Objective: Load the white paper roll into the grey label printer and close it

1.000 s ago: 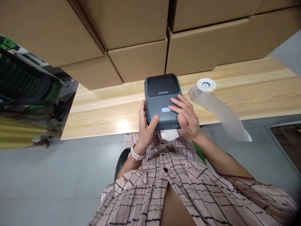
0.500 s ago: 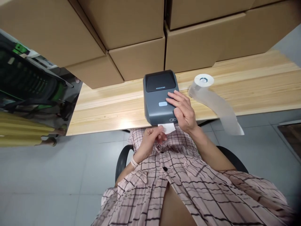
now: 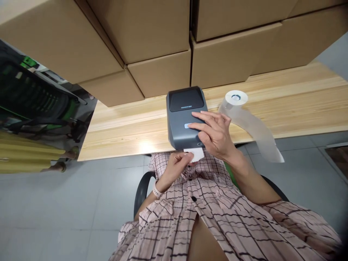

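Head view: a dark grey label printer (image 3: 186, 117) sits at the near edge of the wooden table (image 3: 299, 105), just in front of stacked cardboard boxes (image 3: 160, 72). The right hand (image 3: 216, 134) lies on its lid, fingers loose and spread – gripping nothing – with the forefinger on the pale button (image 3: 187, 125). The left hand (image 3: 176, 166) pinches the white label (image 3: 196, 154) (thumb and forefinger closed on its corner) at the front slot. 1 paper roll (image 3: 236, 98) stands beside the printer.

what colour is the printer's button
Pale blue button on the dark grey printer; the head view shows it best.
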Motion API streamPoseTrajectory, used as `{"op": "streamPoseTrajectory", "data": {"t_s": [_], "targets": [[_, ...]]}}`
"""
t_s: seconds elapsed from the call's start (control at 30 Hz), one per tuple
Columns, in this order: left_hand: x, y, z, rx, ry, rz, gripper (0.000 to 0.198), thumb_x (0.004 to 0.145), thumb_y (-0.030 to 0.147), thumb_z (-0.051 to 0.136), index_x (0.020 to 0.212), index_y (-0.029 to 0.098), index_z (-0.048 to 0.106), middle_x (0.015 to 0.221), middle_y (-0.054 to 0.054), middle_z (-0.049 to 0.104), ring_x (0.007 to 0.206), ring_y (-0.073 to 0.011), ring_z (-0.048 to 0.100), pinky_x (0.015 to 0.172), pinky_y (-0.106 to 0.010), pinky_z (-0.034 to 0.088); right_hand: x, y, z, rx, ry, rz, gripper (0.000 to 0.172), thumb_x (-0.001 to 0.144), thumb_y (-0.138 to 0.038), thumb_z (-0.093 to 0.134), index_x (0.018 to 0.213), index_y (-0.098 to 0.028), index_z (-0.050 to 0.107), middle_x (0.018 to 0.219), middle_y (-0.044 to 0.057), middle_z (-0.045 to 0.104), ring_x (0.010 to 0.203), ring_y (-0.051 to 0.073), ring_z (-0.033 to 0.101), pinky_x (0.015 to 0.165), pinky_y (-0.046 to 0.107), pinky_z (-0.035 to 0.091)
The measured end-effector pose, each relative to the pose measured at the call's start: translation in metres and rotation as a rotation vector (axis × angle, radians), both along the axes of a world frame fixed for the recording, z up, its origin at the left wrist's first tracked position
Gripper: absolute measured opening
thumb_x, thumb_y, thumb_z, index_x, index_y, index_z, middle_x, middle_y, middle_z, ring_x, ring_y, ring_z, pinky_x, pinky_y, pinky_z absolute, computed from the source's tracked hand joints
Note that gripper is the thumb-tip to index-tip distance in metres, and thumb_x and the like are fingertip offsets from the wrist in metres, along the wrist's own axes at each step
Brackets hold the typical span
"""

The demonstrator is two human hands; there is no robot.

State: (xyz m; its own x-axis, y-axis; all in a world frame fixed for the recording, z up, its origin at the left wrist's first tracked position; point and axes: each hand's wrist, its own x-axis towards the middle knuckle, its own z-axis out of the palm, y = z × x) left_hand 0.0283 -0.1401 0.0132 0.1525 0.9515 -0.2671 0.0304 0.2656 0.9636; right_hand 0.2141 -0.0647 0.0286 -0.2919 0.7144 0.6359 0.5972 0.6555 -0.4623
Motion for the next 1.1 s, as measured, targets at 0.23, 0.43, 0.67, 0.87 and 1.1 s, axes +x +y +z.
{"op": "streamPoseTrajectory", "data": {"t_s": [0.23,0.43,0.67,0.87,1.1], "targets": [[-0.032,0.009,-0.007,0.456,0.159,0.547,0.054,0.1,0.059,0.057,0.061,0.022,0.062,0.066,-0.002,0.06,0.068,-0.0164,0.058,0.07,-0.031,0.051,-0.003,0.005,0.008,-0.054,-0.013,0.059,0.027,0.108,-0.039,0.049,0.109,-0.032,0.075,0.15,-0.002,0.067,0.154,0.033,0.046,0.13,0.07,0.014],[-0.027,0.029,-0.002,0.583,0.16,0.384,0.053,0.107,0.057,0.043,0.152,0.032,0.058,0.166,-0.003,0.053,0.158,-0.0247,0.043,0.132,-0.047,0.033,0.003,0.0,-0.024,-0.099,0.38,0.067,0.05,0.111,-0.051,0.027,0.151,-0.039,0.054,0.173,-0.002,0.04,0.162,0.029,0.035,0.131,0.064,0.031],[-0.032,0.071,0.026,0.743,0.048,0.318,0.057,0.108,0.064,0.034,0.147,0.036,0.064,0.158,0.0,0.061,0.158,-0.0253,0.045,0.135,-0.047,0.031,0.004,0.027,0.009,-0.054,0.35,0.098,0.074,0.105,-0.072,0.015,0.17,-0.036,0.023,0.178,0.005,0.028,0.165,0.032,0.027,0.135,0.06,0.025],[-0.037,0.124,0.021,0.659,0.013,0.451,0.048,0.094,0.06,0.067,0.128,0.026,0.073,0.138,-0.009,0.073,0.136,-0.0278,0.065,0.124,-0.05,0.044,-0.01,0.099,0.075,0.03,0.336,0.004,0.073,0.105,-0.073,0.014,0.166,-0.034,0.029,0.173,0.006,0.038,0.162,0.027,0.033,0.135,0.052,0.027],[-0.028,0.125,-0.007,0.429,0.138,0.32,0.062,0.079,0.044,0.081,0.135,0.023,0.064,0.146,-0.017,0.066,0.133,-0.0326,0.062,0.107,-0.05,0.055,-0.011,0.198,0.106,-0.111,0.325,-0.071,0.077,0.108,-0.07,0.023,0.161,-0.015,0.031,0.174,0.012,0.036,0.162,0.022,0.031,0.136,0.043,0.022]]}}
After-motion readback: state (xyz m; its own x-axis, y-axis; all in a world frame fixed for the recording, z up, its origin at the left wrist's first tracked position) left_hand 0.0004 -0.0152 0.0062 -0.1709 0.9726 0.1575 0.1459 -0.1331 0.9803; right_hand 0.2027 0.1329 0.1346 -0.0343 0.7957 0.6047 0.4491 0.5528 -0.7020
